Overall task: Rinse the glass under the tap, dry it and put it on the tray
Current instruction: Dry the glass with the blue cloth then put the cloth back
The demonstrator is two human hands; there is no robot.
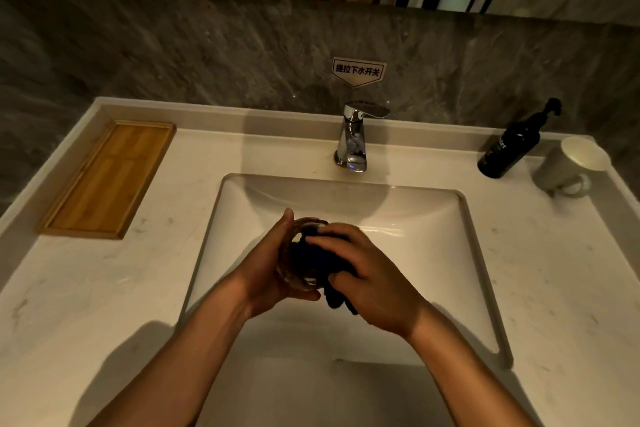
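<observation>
Over the white sink basin (433,218), my left hand (266,267) grips a clear glass (299,279) from its left side, tilted on its side. My right hand (367,274) presses a dark blue cloth (313,255) into and around the glass; a fold of the cloth hangs below my fingers. The chrome tap (355,139) stands behind the basin and no water runs from it. A wooden tray (107,180) with nothing on it lies on the counter at the far left.
A black pump bottle (509,149) and a white mug (568,163) stand on the counter at the back right. A small sign (358,70) is stuck to the grey stone wall above the tap. A mirror runs along the top.
</observation>
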